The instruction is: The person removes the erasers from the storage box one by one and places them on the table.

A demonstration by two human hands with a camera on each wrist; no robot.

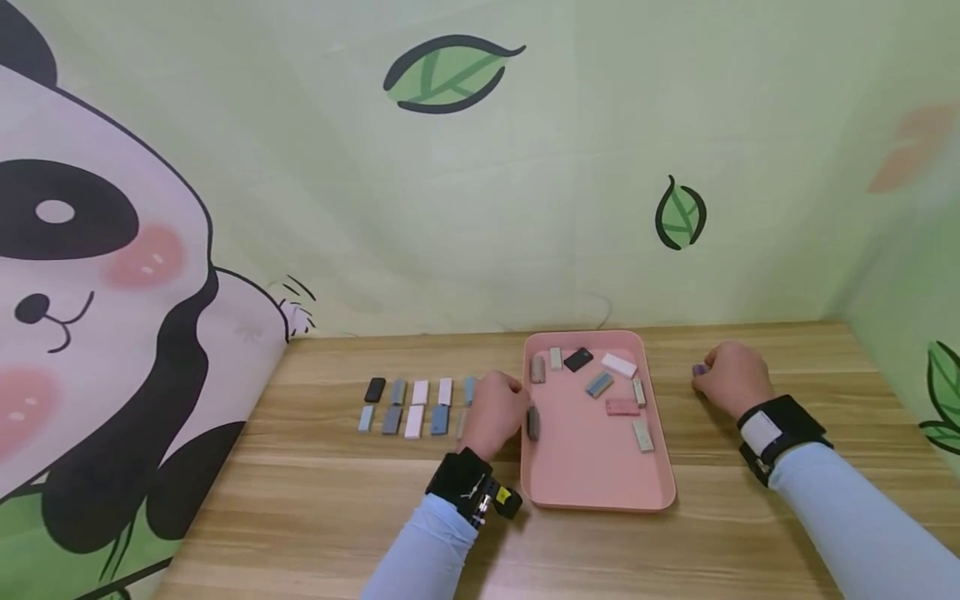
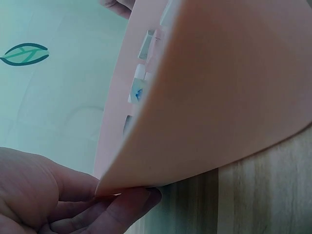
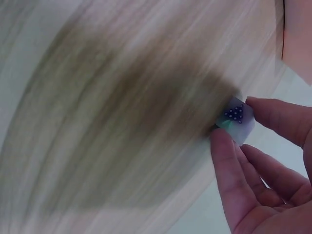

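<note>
- Right hand (image 1: 731, 379) sits on the table (image 1: 750, 533) to the right of the pink tray (image 1: 592, 475), with thumb and fingers pinching a small purple piece (image 1: 699, 369).
- Only the right wrist view shows that piece close up (image 3: 237, 118): it is pale, with dark dots and a bit of green. The rest of that view is blurred.
- Left hand (image 1: 491, 412) is at the tray's left edge, fingers curled, gripping a small grey piece (image 1: 532, 422) right at the rim.
- From the left wrist view, the tray's left wall (image 2: 214, 107) fills the picture, and the fingers (image 2: 122, 207) tuck under its edge. A few small pieces peek over the rim there; the grey piece is hidden.
- Inside the tray lie more small pieces, mostly near its far end: a black one (image 1: 578, 359), a white one (image 1: 618, 364), a blue one (image 1: 599, 384) and a pink one (image 1: 622, 407).
- Left of the tray, two neat rows of pieces (image 1: 408, 406) run along the table, just beside the left hand.
- Bare wood lies along the near edge of the table and around the right hand.
</note>
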